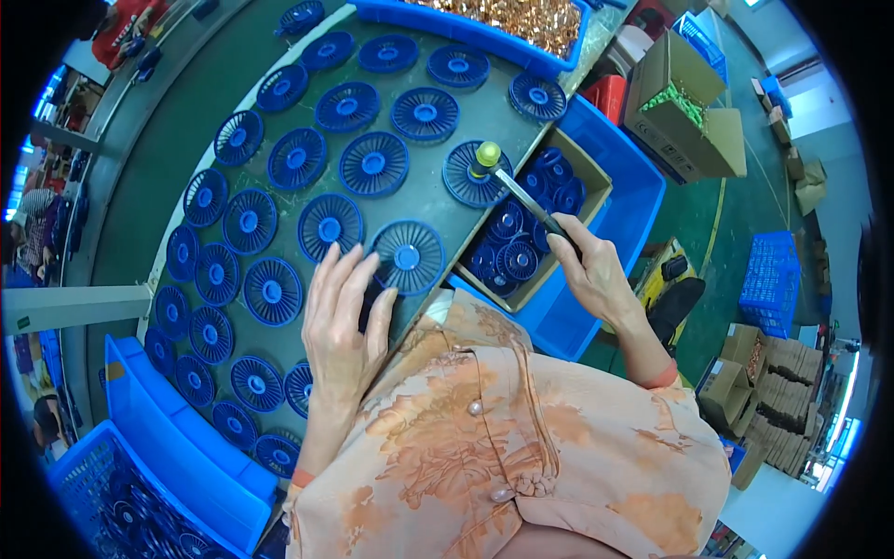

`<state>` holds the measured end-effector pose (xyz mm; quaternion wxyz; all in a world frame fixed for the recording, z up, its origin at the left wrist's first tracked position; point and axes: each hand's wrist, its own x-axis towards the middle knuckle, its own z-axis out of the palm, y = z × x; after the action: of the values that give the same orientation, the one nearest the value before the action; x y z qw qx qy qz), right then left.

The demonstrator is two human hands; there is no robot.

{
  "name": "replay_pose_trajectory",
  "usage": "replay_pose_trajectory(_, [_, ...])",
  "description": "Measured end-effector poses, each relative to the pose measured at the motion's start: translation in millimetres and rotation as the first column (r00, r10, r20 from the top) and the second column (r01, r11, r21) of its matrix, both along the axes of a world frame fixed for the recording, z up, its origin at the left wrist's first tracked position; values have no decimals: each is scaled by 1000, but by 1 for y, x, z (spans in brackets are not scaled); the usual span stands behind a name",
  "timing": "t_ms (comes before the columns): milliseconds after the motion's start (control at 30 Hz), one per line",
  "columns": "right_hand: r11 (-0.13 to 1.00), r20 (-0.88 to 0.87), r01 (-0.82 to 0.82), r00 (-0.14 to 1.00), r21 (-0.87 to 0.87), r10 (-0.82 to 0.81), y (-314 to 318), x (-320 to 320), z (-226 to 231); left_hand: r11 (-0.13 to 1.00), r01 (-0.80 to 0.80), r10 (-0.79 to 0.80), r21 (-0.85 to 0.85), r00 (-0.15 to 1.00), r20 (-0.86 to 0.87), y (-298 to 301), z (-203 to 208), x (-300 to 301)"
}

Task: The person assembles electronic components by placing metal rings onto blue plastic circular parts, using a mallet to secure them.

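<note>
My right hand (596,265) grips the dark handle of a hammer (523,194) with a metal shaft and a yellow-green head. The hammer's head is over a round blue slotted disc (466,186) near the bench's right edge; whether it touches cannot be told. My left hand (345,321) hovers or rests palm down, fingers apart, holding nothing visible. Its fingertips are beside two similar discs, one blue disc (407,257) to the right and another disc (328,229) just beyond. Many more such discs lie in loose rows across the green bench top (358,200).
A cardboard box (598,177) of dark blue round parts sits in a blue tub (643,182) at my right. Across the far end stands a blue tray (438,20) of copper-coloured pieces. Blue bins (177,433) flank the lower left; an open carton (680,88) stands far right.
</note>
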<state>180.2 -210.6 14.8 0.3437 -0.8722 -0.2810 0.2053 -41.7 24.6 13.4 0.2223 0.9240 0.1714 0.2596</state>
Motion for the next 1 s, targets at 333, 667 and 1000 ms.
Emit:
replay_pose_trajectory(333, [963,247,73,959,259,-139,101,78,7,990,-139,136,11,980,143,8,-7,-35])
replay_pose_trajectory(667, [992,338,59,936,115,-95,121,94,0,983,-180,181,-24,969,168,17,-12,-43])
replay_pose_trajectory(1000, [963,408,-116,913,245,6,174,92,22,984,-174,177,-30,967,185,16,-15,-50])
